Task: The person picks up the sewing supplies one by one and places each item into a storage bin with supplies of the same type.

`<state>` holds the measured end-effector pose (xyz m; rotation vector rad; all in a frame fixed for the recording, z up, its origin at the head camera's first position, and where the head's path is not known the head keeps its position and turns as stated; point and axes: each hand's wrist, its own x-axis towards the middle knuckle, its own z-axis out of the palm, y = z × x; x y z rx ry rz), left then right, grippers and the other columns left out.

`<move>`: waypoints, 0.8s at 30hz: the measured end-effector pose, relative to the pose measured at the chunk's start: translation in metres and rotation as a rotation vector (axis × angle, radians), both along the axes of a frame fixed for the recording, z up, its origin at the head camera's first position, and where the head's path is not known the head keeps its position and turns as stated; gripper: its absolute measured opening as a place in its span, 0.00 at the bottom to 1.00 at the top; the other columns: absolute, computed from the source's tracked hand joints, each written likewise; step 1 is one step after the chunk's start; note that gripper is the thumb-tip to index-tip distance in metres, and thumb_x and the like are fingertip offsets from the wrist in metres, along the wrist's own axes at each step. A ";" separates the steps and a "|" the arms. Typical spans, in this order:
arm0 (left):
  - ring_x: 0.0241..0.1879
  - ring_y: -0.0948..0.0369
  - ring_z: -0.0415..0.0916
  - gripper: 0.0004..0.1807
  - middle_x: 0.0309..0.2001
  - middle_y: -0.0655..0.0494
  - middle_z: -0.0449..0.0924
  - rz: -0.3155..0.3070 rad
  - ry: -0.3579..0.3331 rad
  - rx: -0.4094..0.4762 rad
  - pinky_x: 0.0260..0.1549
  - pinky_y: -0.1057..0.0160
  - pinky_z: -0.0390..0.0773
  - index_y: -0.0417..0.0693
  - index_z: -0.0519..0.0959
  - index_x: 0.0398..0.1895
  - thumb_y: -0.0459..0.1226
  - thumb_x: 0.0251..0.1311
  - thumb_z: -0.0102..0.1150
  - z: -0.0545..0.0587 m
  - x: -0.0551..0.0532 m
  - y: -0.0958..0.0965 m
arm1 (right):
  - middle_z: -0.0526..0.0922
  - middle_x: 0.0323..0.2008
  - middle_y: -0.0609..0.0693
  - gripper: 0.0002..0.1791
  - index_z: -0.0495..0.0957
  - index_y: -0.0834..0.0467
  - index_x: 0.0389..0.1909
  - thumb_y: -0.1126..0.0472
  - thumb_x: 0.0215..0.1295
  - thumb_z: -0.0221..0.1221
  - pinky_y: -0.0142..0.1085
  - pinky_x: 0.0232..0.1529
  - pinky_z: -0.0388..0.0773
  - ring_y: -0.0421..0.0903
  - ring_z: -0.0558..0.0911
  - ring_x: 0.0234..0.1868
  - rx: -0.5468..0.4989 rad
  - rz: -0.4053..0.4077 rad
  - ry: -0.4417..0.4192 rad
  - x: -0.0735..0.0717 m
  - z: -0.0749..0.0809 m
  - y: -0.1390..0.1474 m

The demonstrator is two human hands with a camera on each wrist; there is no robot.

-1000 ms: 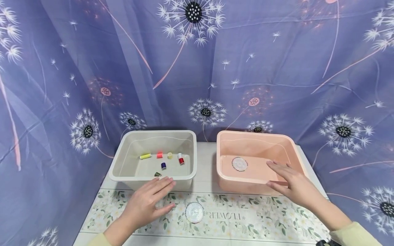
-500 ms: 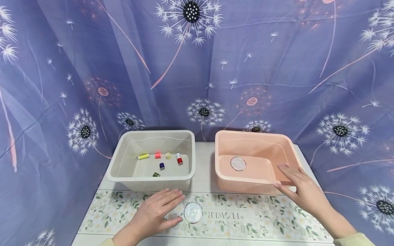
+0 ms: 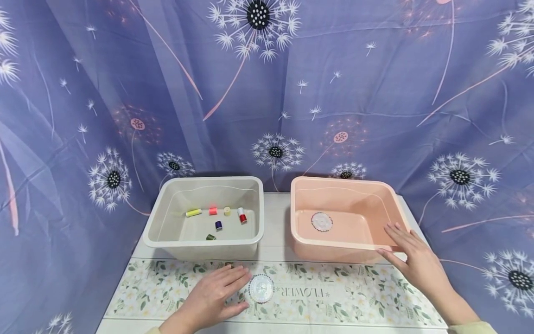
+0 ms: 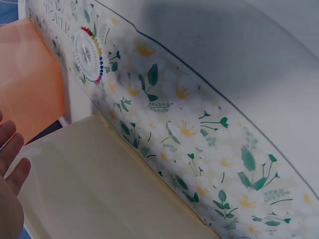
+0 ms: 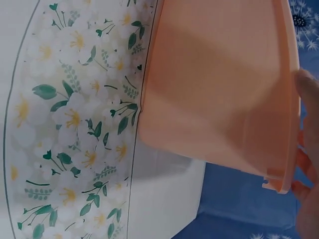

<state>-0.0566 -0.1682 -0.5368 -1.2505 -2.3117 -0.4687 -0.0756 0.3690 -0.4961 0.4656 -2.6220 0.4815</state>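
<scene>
My left hand (image 3: 214, 294) hovers with loosely straight fingers and holds nothing. Its fingertips are just left of a round wheel of bead-headed pins (image 3: 261, 288) lying on the floral table runner. The right hand (image 3: 421, 266) is at the front right corner of the pink bin (image 3: 352, 243), fingers extended over the rim and thumb apart from them, with nothing in its grasp. Inside that bin, toward the left, lies a second pin wheel (image 3: 322, 221). The grey bin (image 3: 200, 243) contains several small thread spools, among them a yellow one (image 3: 193, 213), a navy one (image 3: 219, 226) and a green one (image 3: 211, 237).
Both bins stand side by side at the back of the white table (image 3: 277, 222), a gap between them. The floral runner (image 3: 354, 294) crosses the table in front. Purple dandelion-print curtain (image 3: 233, 93) encloses the back and sides.
My left hand has drawn back from the grey bin's front rim, down and to the right toward the pin wheel. The right hand has shifted right, from over the pink bin to its corner.
</scene>
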 end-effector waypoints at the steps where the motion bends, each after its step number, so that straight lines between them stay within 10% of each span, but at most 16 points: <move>1: 0.59 0.56 0.86 0.34 0.62 0.53 0.86 -0.002 0.003 0.003 0.56 0.49 0.88 0.48 0.84 0.65 0.56 0.61 0.76 -0.001 0.000 0.000 | 0.81 0.66 0.66 0.42 0.76 0.55 0.75 0.55 0.58 0.78 0.37 0.86 0.51 0.48 0.70 0.79 -0.009 0.004 0.013 -0.001 -0.002 0.001; 8: 0.59 0.56 0.86 0.37 0.61 0.54 0.87 0.016 -0.002 -0.022 0.57 0.50 0.87 0.48 0.85 0.64 0.54 0.52 0.82 -0.011 0.000 -0.001 | 0.83 0.63 0.69 0.41 0.80 0.58 0.70 0.48 0.56 0.78 0.29 0.84 0.51 0.30 0.62 0.78 -0.070 0.046 0.109 -0.005 -0.012 0.002; 24: 0.59 0.57 0.86 0.35 0.59 0.56 0.88 0.067 -0.058 -0.101 0.59 0.53 0.86 0.48 0.86 0.61 0.55 0.54 0.81 -0.033 -0.002 0.005 | 0.82 0.63 0.71 0.41 0.79 0.65 0.69 0.38 0.67 0.68 0.35 0.85 0.52 0.34 0.63 0.79 -0.059 0.015 0.143 -0.006 -0.028 0.007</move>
